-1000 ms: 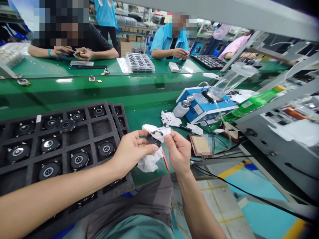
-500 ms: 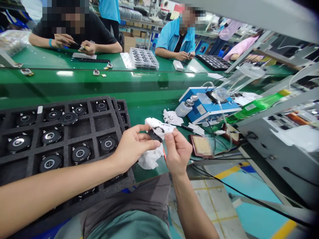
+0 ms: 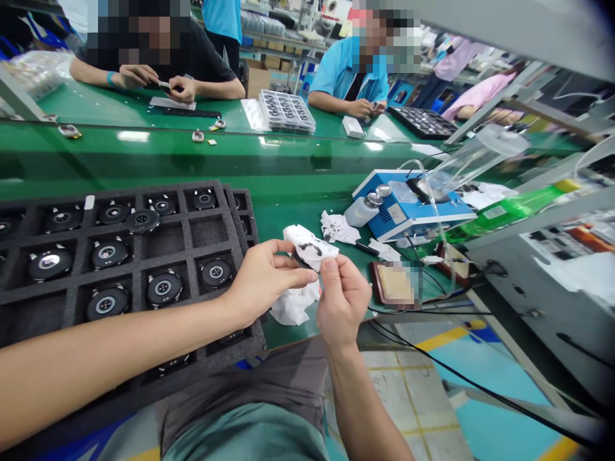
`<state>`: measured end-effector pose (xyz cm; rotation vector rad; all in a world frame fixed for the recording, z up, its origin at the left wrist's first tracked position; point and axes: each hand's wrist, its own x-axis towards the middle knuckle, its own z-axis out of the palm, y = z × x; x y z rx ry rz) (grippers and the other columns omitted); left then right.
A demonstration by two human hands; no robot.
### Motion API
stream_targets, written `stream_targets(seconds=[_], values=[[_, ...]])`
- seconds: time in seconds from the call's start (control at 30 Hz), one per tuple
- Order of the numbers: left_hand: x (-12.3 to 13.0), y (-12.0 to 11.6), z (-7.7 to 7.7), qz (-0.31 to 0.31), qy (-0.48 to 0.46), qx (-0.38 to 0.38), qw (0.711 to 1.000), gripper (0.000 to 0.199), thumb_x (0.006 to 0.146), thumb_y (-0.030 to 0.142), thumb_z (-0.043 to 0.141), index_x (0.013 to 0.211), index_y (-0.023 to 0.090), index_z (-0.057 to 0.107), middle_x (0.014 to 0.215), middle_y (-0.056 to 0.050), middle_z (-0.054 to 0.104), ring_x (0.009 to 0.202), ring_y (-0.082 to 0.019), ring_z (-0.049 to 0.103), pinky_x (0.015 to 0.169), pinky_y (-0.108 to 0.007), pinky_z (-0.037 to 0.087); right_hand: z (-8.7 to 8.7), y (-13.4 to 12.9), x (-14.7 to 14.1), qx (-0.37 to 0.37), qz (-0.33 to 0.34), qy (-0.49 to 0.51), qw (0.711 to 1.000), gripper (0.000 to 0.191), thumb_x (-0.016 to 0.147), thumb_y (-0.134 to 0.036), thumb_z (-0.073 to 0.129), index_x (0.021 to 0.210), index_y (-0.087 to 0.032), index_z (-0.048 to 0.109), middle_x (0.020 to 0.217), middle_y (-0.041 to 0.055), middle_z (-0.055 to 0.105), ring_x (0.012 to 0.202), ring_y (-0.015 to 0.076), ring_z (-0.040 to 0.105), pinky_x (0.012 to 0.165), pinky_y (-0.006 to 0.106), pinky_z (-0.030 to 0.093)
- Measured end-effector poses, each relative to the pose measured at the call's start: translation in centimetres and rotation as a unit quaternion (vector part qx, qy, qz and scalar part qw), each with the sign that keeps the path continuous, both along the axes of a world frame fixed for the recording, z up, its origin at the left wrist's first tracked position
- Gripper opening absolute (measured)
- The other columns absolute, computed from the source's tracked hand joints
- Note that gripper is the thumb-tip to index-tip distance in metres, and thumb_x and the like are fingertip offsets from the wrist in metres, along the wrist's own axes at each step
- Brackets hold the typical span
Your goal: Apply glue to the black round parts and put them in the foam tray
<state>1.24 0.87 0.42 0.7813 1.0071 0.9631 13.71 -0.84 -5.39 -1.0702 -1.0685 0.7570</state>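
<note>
Between thumb and fingers, my left hand (image 3: 269,275) grips a dark round watch case (image 3: 301,259), mostly covered from above. My right hand (image 3: 343,291) pinches a white wipe (image 3: 310,246) with black smudges, which lies over the case. Both hands are close together above the front of the green bench. Below them rests a crumpled white wipe (image 3: 293,304). Left of my hands, a black foam tray (image 3: 139,275) holds several round dark watch cases (image 3: 164,287) in its compartments; one case (image 3: 143,221) sits across a divider.
A blue-and-white machine (image 3: 413,208) stands at the right, beside a metal-topped dispenser bottle (image 3: 362,208) and a green bottle (image 3: 519,211). A sponge in a brown holder (image 3: 394,283) lies nearer. Smudged wipes (image 3: 339,227) lie behind my hands. Two co-workers sit across the bench.
The view has shifted slightly, so the surroundings appear further right. Both hands keep hold of the case and wipe; the wipe now covers a little more of the case.
</note>
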Motion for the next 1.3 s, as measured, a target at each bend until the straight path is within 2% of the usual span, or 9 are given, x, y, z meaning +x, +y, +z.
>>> stream_targets(seconds=[0.1, 0.2, 0.3, 0.4, 0.57, 0.73, 0.9, 1.17, 1.3], values=[[0.1, 0.1, -0.2, -0.019, 0.004, 0.016, 1.000, 0.048, 0.058, 0.009, 0.091, 0.098, 0.010, 0.064, 0.079, -0.006, 0.077, 0.067, -0.015, 0.070, 0.066, -0.027, 0.054, 0.3, -0.3, -0.6, -0.010, 0.028, 0.064, 0.998, 0.027, 0.096, -0.042, 0.062, 0.082, -0.020, 0.064, 0.073, -0.0011, 0.056, 0.069, 0.0134, 0.051, 0.066, 0.027, 0.045], [0.1, 0.3, -0.3, -0.046, 0.026, 0.024, 0.998, 0.042, 0.066, 0.005, 0.084, 0.104, 0.009, 0.066, 0.079, -0.006, 0.077, 0.069, -0.015, 0.070, 0.068, -0.027, 0.053, 1.2, 0.2, -0.7, -0.025, 0.036, 0.153, 0.987, 0.020, 0.094, -0.039, 0.065, 0.086, -0.020, 0.068, 0.082, 0.0013, 0.065, 0.076, 0.0147, 0.060, 0.074, 0.029, 0.050], [0.2, 0.5, -0.1, -0.071, 0.060, 0.006, 0.996, 0.050, 0.070, 0.002, 0.079, 0.117, 0.009, 0.063, 0.076, -0.005, 0.076, 0.066, -0.014, 0.070, 0.067, -0.027, 0.052, 2.3, 1.3, 0.4, -0.012, 0.028, 0.231, 0.972, 0.013, 0.090, -0.032, 0.068, 0.084, -0.020, 0.068, 0.087, 0.0018, 0.068, 0.081, 0.0141, 0.063, 0.079, 0.028, 0.052], [0.2, 0.6, 0.2, -0.060, 0.068, 0.012, 0.996, 0.055, 0.071, 0.001, 0.079, 0.122, 0.010, 0.061, 0.084, -0.006, 0.079, 0.071, -0.015, 0.072, 0.072, -0.028, 0.054, 2.8, 2.4, 2.4, 0.001, 0.020, 0.253, 0.967, 0.010, 0.086, -0.029, 0.072, 0.084, -0.020, 0.067, 0.089, 0.0007, 0.068, 0.082, 0.0129, 0.063, 0.079, 0.028, 0.052], [0.0, 0.6, 0.1, -0.069, 0.055, 0.035, 0.996, 0.058, 0.069, 0.006, 0.084, 0.122, 0.011, 0.060, 0.095, -0.008, 0.081, 0.080, -0.016, 0.075, 0.078, -0.028, 0.057, 2.6, 2.4, 4.4, -0.015, 0.010, 0.193, 0.981, 0.020, 0.085, -0.039, 0.074, 0.083, -0.021, 0.064, 0.085, -0.0003, 0.065, 0.079, 0.0135, 0.061, 0.074, 0.027, 0.051], [0.0, 0.5, 0.1, -0.083, 0.058, 0.043, 0.994, 0.058, 0.071, 0.007, 0.083, 0.123, 0.013, 0.059, 0.093, -0.006, 0.081, 0.080, -0.016, 0.076, 0.079, -0.028, 0.058, 2.4, 1.4, 4.2, -0.010, 0.013, 0.132, 0.991, 0.022, 0.090, -0.040, 0.070, 0.080, -0.022, 0.064, 0.079, -0.0016, 0.061, 0.073, 0.0121, 0.055, 0.066, 0.023, 0.047], [0.1, 0.5, 0.2, -0.084, 0.069, 0.046, 0.993, 0.059, 0.071, 0.007, 0.083, 0.125, 0.013, 0.059, 0.089, -0.004, 0.080, 0.078, -0.014, 0.076, 0.078, -0.026, 0.058, 2.2, 1.0, 3.9, -0.005, 0.024, 0.033, 0.999, 0.021, 0.094, -0.041, 0.068, 0.083, -0.023, 0.067, 0.074, -0.0020, 0.057, 0.071, 0.0129, 0.051, 0.065, 0.025, 0.044], [0.0, 0.4, -0.1, -0.090, 0.062, 0.063, 0.992, 0.057, 0.072, 0.009, 0.083, 0.123, 0.013, 0.058, 0.088, -0.002, 0.079, 0.075, -0.013, 0.075, 0.075, -0.025, 0.057, 2.6, 0.5, 3.3, 0.007, -0.026, -0.116, 0.993, 0.025, 0.099, -0.038, 0.058, 0.083, -0.021, 0.064, 0.070, -0.0026, 0.053, 0.067, 0.0125, 0.049, 0.062, 0.026, 0.041], [0.1, 0.4, -0.3, -0.095, 0.060, 0.068, 0.991, 0.054, 0.070, 0.010, 0.084, 0.118, 0.013, 0.058, 0.082, -0.002, 0.078, 0.072, -0.013, 0.073, 0.072, -0.025, 0.057, 2.6, 0.2, 3.0, 0.006, -0.045, -0.148, 0.988, 0.026, 0.100, -0.036, 0.056, 0.080, -0.020, 0.061, 0.066, -0.0042, 0.051, 0.061, 0.0108, 0.044, 0.058, 0.025, 0.036]])
